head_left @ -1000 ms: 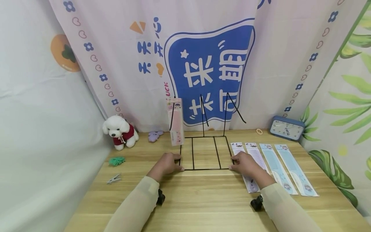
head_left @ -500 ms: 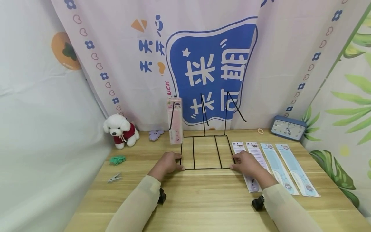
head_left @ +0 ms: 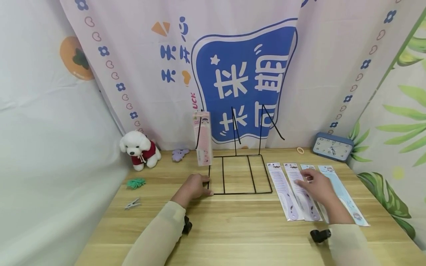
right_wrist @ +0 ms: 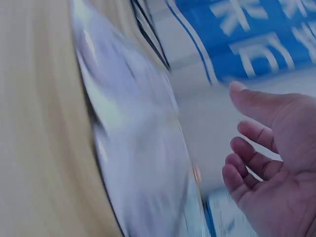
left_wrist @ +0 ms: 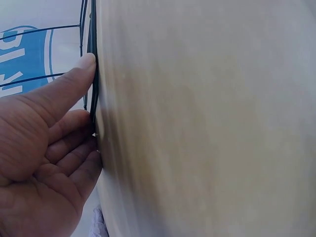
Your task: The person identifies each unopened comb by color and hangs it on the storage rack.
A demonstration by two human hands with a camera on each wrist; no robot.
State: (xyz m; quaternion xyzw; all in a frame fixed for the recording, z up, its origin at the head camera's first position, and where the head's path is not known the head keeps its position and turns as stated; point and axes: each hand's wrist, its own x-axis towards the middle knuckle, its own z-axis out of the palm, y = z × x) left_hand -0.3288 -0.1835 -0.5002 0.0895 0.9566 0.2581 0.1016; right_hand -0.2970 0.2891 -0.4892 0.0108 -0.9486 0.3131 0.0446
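Observation:
A black wire rack (head_left: 239, 177) stands on the wooden table (head_left: 233, 229), its base flat and several prongs rising at the back. A pink packaged comb (head_left: 203, 138) hangs on its left prong. My left hand (head_left: 196, 186) rests at the base's front left corner, straight fingers (left_wrist: 74, 84) touching the wire (left_wrist: 92, 74). My right hand (head_left: 317, 184) hovers open, holding nothing, over the packaged combs laid right of the rack: two purple ones (head_left: 286, 192) and two blue ones (head_left: 346, 195). The right wrist view is blurred; its fingers (right_wrist: 256, 106) are spread above a purple pack (right_wrist: 133, 148).
A white toy dog (head_left: 139, 149), a purple flower clip (head_left: 179, 154), a green scrunchie (head_left: 134, 183) and a grey clothes peg (head_left: 132, 204) lie on the left. A blue clock (head_left: 332, 146) and a yellow ring (head_left: 300, 150) sit at the back right. A printed curtain hangs behind.
My right hand has left the rack's front right corner and moved right, over the combs. The left hand stays at the rack's left corner.

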